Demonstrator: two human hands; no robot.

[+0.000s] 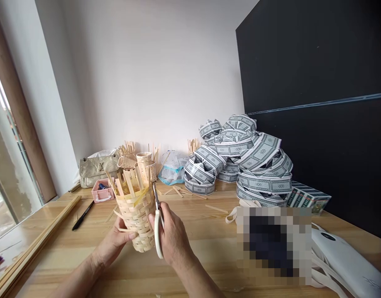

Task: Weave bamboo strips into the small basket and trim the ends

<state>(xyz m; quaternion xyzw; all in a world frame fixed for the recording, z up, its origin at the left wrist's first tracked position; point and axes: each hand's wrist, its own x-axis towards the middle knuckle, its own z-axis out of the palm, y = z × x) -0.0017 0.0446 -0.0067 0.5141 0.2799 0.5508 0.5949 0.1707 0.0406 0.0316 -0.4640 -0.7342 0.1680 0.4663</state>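
Note:
A woven basket of pale wood strips is held up above the table, tilted slightly, with loose strip ends standing out of its top. A yellow band runs around the inside near its rim. My left hand is closed around the lower left side of the basket, thumb on the weave. In my right hand are scissors with white handles, their blades pointing up beside the basket's right rim. The right thumb touches the basket's side. Whether the blades are around a strip I cannot tell.
Behind stand more woven baskets, a handbag, a pink box and a plastic bag. Patterned paper-like rolls pile up at right. Long strips and a black pen lie left; a white device lies right.

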